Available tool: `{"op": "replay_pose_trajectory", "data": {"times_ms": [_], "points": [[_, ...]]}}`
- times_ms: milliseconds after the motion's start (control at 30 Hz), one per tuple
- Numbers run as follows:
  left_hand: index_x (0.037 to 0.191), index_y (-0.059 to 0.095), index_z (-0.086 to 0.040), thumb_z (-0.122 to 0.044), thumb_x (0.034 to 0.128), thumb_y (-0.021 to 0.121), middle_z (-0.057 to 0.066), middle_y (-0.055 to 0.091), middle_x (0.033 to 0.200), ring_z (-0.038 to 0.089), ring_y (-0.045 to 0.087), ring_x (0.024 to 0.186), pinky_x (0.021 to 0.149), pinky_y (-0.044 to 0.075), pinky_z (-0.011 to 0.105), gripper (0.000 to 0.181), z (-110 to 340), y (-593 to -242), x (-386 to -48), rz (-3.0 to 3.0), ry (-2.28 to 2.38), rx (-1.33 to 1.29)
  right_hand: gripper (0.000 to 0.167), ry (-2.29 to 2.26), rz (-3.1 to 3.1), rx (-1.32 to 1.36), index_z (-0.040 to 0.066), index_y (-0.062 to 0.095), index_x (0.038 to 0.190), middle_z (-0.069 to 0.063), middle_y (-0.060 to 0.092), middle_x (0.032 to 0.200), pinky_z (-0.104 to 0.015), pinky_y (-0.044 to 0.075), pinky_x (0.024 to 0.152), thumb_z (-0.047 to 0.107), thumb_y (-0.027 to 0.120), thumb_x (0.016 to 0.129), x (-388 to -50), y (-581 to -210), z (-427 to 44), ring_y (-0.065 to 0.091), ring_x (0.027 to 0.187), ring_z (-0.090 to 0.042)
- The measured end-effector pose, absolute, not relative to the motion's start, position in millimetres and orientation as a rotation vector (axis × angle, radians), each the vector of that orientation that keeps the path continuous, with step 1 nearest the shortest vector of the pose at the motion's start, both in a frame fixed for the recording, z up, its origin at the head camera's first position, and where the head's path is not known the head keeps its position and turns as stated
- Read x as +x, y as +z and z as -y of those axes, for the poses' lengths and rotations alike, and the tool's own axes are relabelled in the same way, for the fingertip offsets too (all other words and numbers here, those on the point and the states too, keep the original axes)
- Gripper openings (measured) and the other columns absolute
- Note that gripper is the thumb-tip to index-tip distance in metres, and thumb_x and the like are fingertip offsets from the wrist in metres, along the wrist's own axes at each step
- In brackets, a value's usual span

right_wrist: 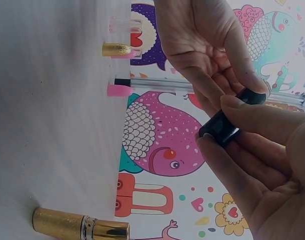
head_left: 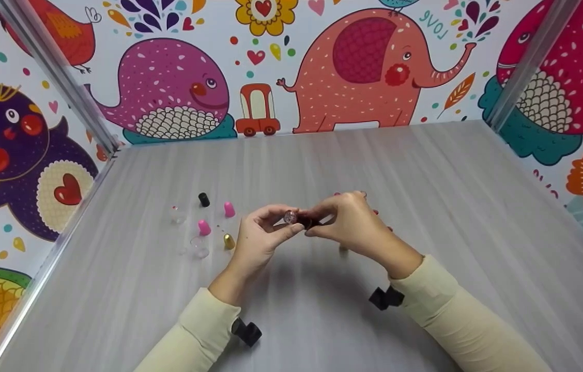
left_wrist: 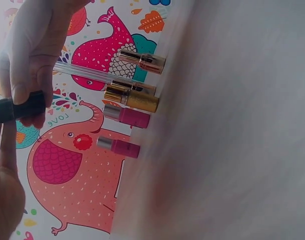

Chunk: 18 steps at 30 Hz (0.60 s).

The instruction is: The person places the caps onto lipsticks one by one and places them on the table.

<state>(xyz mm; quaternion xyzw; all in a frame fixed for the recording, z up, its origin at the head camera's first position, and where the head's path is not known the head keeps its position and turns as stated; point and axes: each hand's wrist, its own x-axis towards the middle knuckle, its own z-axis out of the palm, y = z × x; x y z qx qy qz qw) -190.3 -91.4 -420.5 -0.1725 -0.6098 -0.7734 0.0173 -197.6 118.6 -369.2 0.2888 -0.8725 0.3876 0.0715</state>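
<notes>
Both your hands meet above the pale grey wood-grain desk, working on one glossy black cylindrical tube, which is off the surface between them. Your left hand has its thumb and fingers pinched on one end of it, and your right hand pinches the other end, fingers bent close around it. A clear, glittery round piece shows at your left fingers; you cannot tell from here whether it belongs to the tube. Left of your hands sit a short black cylinder, two rounded bright pink caps, a tapered shiny gold cap and clear plastic caps. Your left wrist view shows pink tubes with silver tops near a gold tube, all upright.
</notes>
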Motion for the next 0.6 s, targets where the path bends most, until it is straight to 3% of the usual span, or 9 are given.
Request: {"op": "replay_pose_trajectory", "data": {"times_ms": [100, 167, 333, 467, 600], "points": [[0.112, 0.074, 0.010, 0.010, 0.0868, 0.083, 0.011, 0.077, 0.112, 0.023, 0.073, 0.113, 0.096, 0.061, 0.036, 0.027, 91.8, -420.2, -190.6, 1.904, -2.389, -0.534, 0.022, 1.163, 2.617, 0.874, 0.009, 0.086, 0.102, 0.000, 0.081, 0.094, -0.058, 0.031, 0.097, 0.010, 0.094, 0.082, -197.8, -369.7, -118.3, 0.079, 0.087, -0.014], [0.112, 0.073, 0.010, 0.010, 0.0871, 0.083, 0.011, 0.076, 0.112, 0.023, 0.073, 0.113, 0.097, 0.061, 0.036, 0.027, 92.0, -419.6, -190.8, 1.917, -2.376, -0.539, 0.022, 1.168, 2.616, 0.872, 0.009, 0.085, 0.103, 0.000, 0.082, 0.094, -0.067, 0.030, 0.106, 0.010, 0.094, 0.082, -197.6, -369.8, -118.1, 0.079, 0.088, -0.014], [0.114, 0.072, 0.012, 0.009, 0.0872, 0.083, 0.011, 0.077, 0.112, 0.022, 0.073, 0.114, 0.098, 0.061, 0.037, 0.029, 93.3, -417.8, -191.2, 1.933, -2.345, -0.552, 0.022, 1.179, 2.621, 0.857, 0.009, 0.085, 0.104, 0.000, 0.082, 0.095, -0.083, 0.014, 0.113, 0.010, 0.093, 0.083, -197.7, -370.2, -117.2, 0.079, 0.088, -0.014], [0.114, 0.072, 0.013, 0.008, 0.0869, 0.083, 0.012, 0.077, 0.112, 0.022, 0.073, 0.113, 0.098, 0.061, 0.037, 0.030, 94.3, -415.7, -190.6, 1.926, -2.328, -0.552, 0.023, 1.175, 2.604, 0.877, 0.009, 0.084, 0.107, 0.000, 0.082, 0.098, -0.081, 0.015, 0.111, 0.012, 0.092, 0.086, -196.9, -370.9, -116.5, 0.079, 0.086, -0.011], [0.114, 0.073, 0.013, 0.008, 0.0865, 0.084, 0.013, 0.077, 0.112, 0.023, 0.073, 0.113, 0.096, 0.062, 0.038, 0.030, 93.0, -413.6, -189.5, 1.910, -2.336, -0.562, 0.022, 1.185, 2.554, 0.932, 0.009, 0.083, 0.109, -0.001, 0.082, 0.101, -0.066, 0.032, 0.114, 0.013, 0.090, 0.088, -196.1, -370.9, -116.0, 0.079, 0.087, -0.009]]}}
